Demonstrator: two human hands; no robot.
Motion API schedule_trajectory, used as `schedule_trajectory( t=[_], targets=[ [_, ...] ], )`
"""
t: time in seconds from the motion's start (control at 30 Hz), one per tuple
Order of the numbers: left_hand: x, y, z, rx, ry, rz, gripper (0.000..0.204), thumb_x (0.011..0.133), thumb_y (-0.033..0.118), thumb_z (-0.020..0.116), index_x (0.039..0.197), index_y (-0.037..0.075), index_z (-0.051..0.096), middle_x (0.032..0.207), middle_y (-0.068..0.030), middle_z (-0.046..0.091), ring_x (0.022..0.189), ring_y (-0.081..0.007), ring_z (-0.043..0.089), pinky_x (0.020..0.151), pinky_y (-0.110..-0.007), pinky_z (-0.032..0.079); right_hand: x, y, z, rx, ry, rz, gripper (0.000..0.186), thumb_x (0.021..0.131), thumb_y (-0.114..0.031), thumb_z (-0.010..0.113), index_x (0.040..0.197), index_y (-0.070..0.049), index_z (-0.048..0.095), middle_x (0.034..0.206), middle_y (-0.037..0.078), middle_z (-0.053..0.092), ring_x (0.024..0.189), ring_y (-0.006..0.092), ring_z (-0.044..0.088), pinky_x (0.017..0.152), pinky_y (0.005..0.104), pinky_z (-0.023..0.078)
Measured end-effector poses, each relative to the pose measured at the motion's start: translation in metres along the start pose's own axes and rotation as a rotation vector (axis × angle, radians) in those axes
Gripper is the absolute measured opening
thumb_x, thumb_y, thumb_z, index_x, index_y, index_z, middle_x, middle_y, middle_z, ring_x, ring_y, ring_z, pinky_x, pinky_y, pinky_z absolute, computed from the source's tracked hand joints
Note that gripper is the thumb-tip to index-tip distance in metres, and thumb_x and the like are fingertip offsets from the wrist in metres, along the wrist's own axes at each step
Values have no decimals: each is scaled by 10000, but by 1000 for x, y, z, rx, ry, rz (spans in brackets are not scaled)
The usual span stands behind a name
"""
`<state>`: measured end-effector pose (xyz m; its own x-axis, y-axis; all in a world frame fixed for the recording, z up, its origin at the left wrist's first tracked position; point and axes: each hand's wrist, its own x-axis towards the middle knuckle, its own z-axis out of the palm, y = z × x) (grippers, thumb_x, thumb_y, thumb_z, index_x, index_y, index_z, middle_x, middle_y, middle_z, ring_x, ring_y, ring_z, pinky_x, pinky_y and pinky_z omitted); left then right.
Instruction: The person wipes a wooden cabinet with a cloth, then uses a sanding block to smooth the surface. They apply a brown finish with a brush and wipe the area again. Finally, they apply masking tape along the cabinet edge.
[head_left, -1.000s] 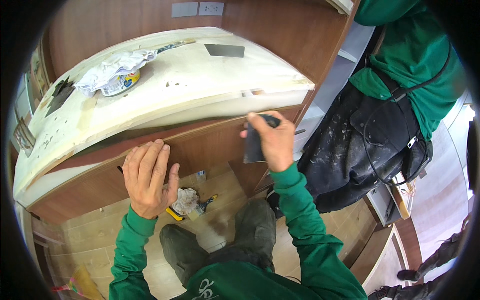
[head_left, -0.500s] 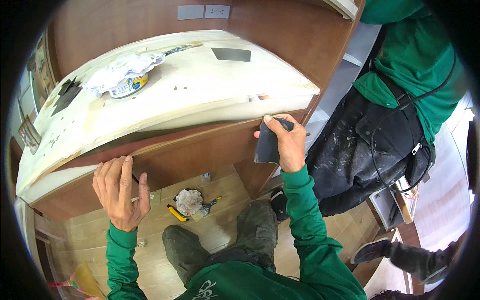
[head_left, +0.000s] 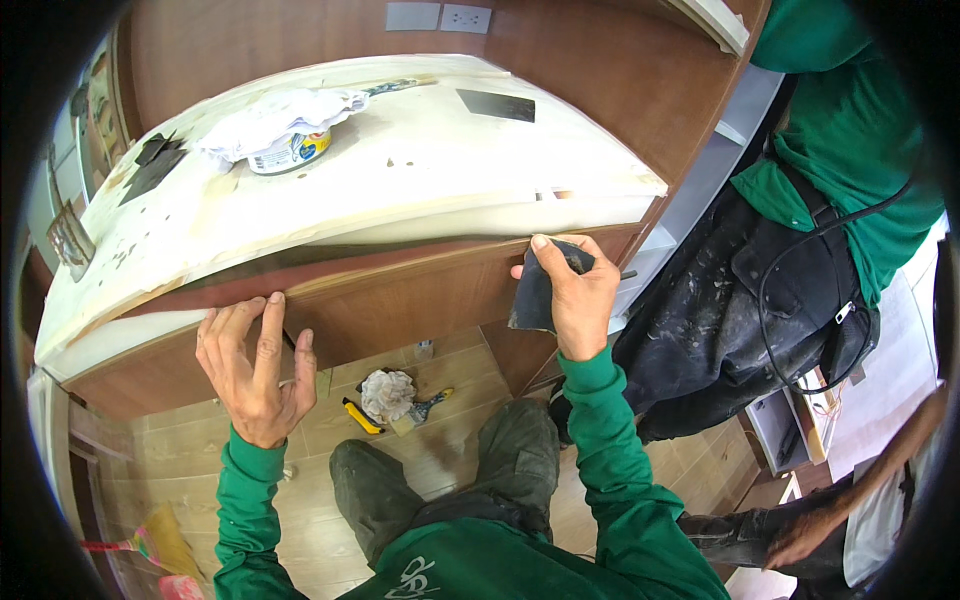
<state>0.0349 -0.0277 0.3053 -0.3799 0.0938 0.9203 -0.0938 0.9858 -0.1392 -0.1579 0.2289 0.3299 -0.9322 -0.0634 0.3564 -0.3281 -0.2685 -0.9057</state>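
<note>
A brown wooden drawer front (head_left: 410,300) runs below the pale countertop, its upper edge standing out from it. On that edge, left of centre, rest the fingertips of my left hand (head_left: 258,375), fingers stretched and thumb apart, with nothing held. Farther right, my right hand (head_left: 580,305) pinches a dark grey sheet of sandpaper (head_left: 532,298) at the same edge. The thumb lies over the sheet, and the other fingers are partly hidden behind the hand.
On the countertop (head_left: 420,165) are a can (head_left: 290,155) under a white cloth, a brush (head_left: 392,87) and dark sheets (head_left: 497,105). A rag (head_left: 387,394), yellow cutter (head_left: 362,417) and brush (head_left: 433,402) lie on the floor. A co-worker (head_left: 850,180) stands close right; another person's hand (head_left: 800,537) shows lower right.
My right hand and the sandpaper have slid a little left along the edge. My left hand stays nearly in place. The view has shifted slightly, and another person's arm has appeared at lower right.
</note>
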Motion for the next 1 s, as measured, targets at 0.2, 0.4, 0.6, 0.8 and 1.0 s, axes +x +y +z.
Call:
schedule_trajectory(
  t=[0.2,0.4,0.6,0.8,1.0],
  targets=[
    [1,-1,1,-16,1,-1,519,749,100,787,1254,48,676,1174,-129,611,1097,-322,586,1035,-536,410,-21,6,37,19,-120,-46,122,914,-68,738,913,25,659,817,79,711,685,143,703,591,261,553],
    [-3,-3,-3,-17,-19,-4,534,745,84,785,1264,43,667,1184,-149,608,1116,-337,584,1037,-541,406,-18,7,29,3,-36,-70,155,921,-105,736,911,24,650,779,96,698,674,180,719,567,277,564],
    [-4,-5,-2,-14,-4,-5,529,741,118,789,1254,54,679,1187,-116,617,1094,-312,584,1042,-518,402,-39,6,65,11,-142,-12,156,915,-95,748,908,28,652,767,85,693,666,161,704,576,277,560],
    [-8,-6,0,2,12,-15,539,737,120,787,1263,58,682,1188,-99,621,1111,-293,579,1053,-496,394,-39,16,63,55,-95,-56,114,919,-77,733,900,9,660,776,70,707,683,136,704,557,262,546],
    [-11,-5,1,10,-17,-7,587,731,99,792,1298,42,646,1228,-143,593,1145,-329,573,1051,-529,389,-62,9,70,77,-214,-37,120,922,-57,724,922,32,644,812,104,702,708,188,720,611,286,567]
  ],
)
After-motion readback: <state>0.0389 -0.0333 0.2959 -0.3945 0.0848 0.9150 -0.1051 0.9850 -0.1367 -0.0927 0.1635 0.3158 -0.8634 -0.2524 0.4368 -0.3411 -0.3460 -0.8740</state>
